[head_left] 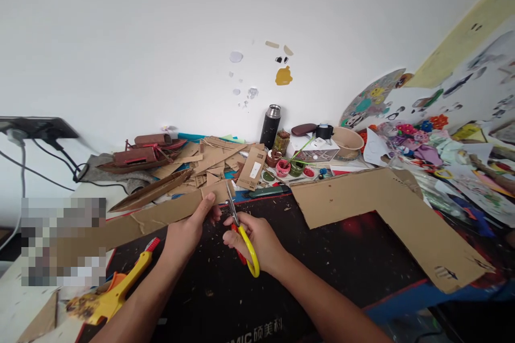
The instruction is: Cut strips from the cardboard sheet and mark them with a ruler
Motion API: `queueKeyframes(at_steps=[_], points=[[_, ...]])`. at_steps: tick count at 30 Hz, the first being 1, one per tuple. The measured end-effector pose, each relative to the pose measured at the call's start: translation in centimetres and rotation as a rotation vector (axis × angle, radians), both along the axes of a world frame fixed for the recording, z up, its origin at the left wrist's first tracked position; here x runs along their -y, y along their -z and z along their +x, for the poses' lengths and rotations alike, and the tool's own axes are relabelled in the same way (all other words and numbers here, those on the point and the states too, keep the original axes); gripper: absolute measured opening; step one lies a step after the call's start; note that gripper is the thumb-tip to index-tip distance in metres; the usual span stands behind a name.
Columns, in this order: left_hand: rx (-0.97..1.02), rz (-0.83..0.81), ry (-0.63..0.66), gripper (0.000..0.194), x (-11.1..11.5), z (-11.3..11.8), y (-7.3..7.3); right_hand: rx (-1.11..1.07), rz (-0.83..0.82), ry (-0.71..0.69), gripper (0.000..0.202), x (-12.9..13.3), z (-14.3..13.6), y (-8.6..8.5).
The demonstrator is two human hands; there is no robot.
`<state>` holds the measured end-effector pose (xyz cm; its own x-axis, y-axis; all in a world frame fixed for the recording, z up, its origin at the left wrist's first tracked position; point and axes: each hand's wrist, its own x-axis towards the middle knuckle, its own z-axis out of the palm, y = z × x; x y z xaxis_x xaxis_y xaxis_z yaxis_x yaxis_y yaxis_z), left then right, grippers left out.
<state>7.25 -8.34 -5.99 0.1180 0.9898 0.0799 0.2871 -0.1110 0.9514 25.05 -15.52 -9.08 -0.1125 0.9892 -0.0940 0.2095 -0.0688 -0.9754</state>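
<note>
A long strip of brown cardboard (161,215) slants across the left half of the view, and my left hand (191,225) is closed on it near its right end, thumb on top. My right hand (257,238) holds scissors (250,252) with yellow and red handles. The scissor blades point up and lie at the strip's right end, just right of my left thumb. A dark mat lies under both hands.
An L-shaped cardboard piece (354,193) lies on the right. A yellow glue gun (116,295) is at lower left. Behind are cardboard scraps (213,158), a brown model boat (140,155), a black flask (271,126), paint jars and a bowl (348,142).
</note>
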Motion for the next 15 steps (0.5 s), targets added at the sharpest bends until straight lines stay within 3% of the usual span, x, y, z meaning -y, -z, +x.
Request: queueKeyframes(at_steps=[5,10,15], points=[[-0.076,0.007,0.043,0.055,0.3,-0.4,-0.2,-0.015,0.042,-0.059,0.052,0.1,0.5,-1.0],[-0.011,-0.024,0.053,0.055,0.9,-0.1,-0.3,-0.039,-0.029,-0.060,0.046,0.3,0.1,-0.4],[0.028,-0.035,-0.006,0.052,1.0,0.1,0.6,-0.064,-0.068,-0.011,0.044,0.2,-0.7,0.0]])
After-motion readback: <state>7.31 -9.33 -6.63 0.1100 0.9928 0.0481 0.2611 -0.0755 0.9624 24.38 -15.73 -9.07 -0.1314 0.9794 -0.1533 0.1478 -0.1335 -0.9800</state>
